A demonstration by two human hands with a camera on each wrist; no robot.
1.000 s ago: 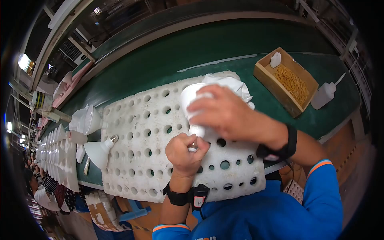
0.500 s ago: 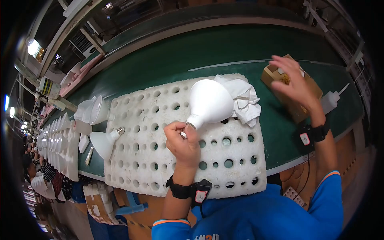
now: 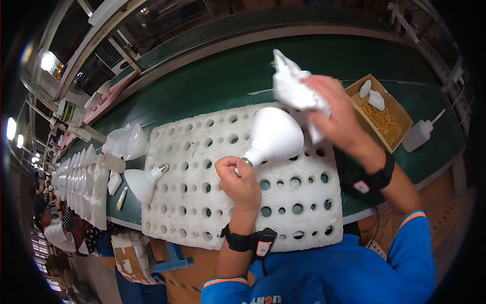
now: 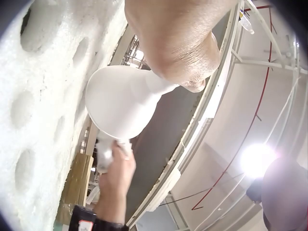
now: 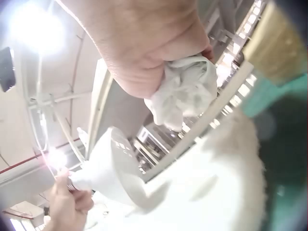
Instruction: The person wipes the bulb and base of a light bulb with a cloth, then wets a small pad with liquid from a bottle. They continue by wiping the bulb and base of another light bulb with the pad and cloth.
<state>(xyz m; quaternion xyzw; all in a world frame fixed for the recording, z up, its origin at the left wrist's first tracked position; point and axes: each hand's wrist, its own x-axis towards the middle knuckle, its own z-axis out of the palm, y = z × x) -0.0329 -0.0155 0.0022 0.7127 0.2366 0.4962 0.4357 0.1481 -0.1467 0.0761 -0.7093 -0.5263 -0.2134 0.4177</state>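
A white flood-shaped light bulb (image 3: pixel 276 134) is tilted over the foam board, its wide face up and away from me. My left hand (image 3: pixel 238 182) grips it by the metal screw base, which the fingers partly cover. In the left wrist view the bulb (image 4: pixel 122 101) shows its smooth cone below the hand (image 4: pixel 178 43). My right hand (image 3: pixel 331 114) holds a crumpled white cloth (image 3: pixel 298 88) up beyond the bulb, apart from it. The right wrist view shows the cloth (image 5: pixel 185 91) bunched under the palm.
The white foam board (image 3: pixel 177 197) has rows of holes. Another bulb (image 3: pixel 142 183) lies at its left edge, with many more stacked farther left. A wooden box (image 3: pixel 405 119) of yellow rubber bands and a squeeze bottle (image 3: pixel 419 136) stand right on the green bench (image 3: pixel 228 76).
My right hand left the bulb, swung right near the wooden box, then took the white cloth off the foam board and lifted it. The left hand kept its grip on the bulb.
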